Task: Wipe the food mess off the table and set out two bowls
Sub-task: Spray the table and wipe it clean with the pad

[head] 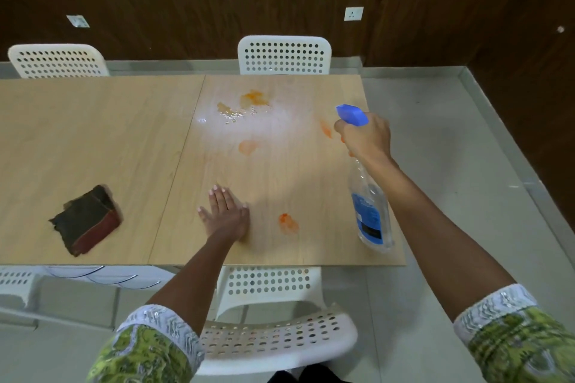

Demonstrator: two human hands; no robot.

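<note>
**Spray Bottle Held Over Stained Desk**

The right hand (365,137) grips the spray bottle (370,211) by its blue head, above the desk (93,134). The left hand (225,214) lies flat, fingers straight, on the desk. Orange stains (253,98) mark the desk beyond the left hand. A dark cloth (87,221) lies left of that hand.

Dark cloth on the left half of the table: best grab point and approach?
Take the cloth from above with the free left hand, pinching its raised folded top, near the far corner. It lies in a loose bundle, thicker at the reddish right edge, with nothing beside it on the table. The right hand grips the spray bottle.
</note>
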